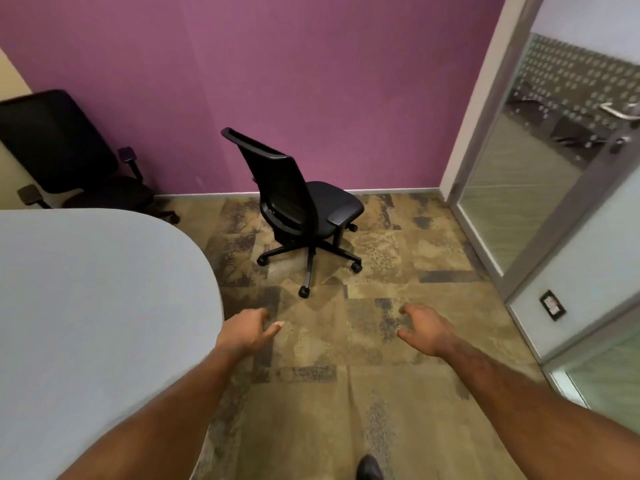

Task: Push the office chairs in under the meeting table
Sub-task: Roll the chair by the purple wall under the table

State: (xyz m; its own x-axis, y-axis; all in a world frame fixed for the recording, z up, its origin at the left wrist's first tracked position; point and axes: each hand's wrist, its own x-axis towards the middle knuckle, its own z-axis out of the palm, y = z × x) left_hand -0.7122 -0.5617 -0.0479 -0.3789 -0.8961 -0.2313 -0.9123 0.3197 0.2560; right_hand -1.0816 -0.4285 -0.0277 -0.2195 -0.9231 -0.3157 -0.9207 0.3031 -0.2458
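Landmark: the grey meeting table [86, 306], its rounded end filling the left of the view.
Far chair: a black office chair [59, 147] sits at the table's far edge, close against it, back upright; whether its seat is under the top cannot be told.
Left hand: the left hand [247, 329] hangs just off the table's rounded end, fingers loosely spread, holding nothing.
Stray chair: a second black office chair [301, 206] stands well clear of the table, out on the patterned carpet [398, 258] near the purple wall [311, 81], turned partly away from the table.
Right hand: the right hand [424, 327] is farther from the table, fingers apart and curled, empty.
Door: a glass door [540, 174] lies farthest from the table.
Progress: the stray chair is plainly not pushed in; neither hand touches it.
Left to do: reach its backrest, turn it towards the table, roll it under.
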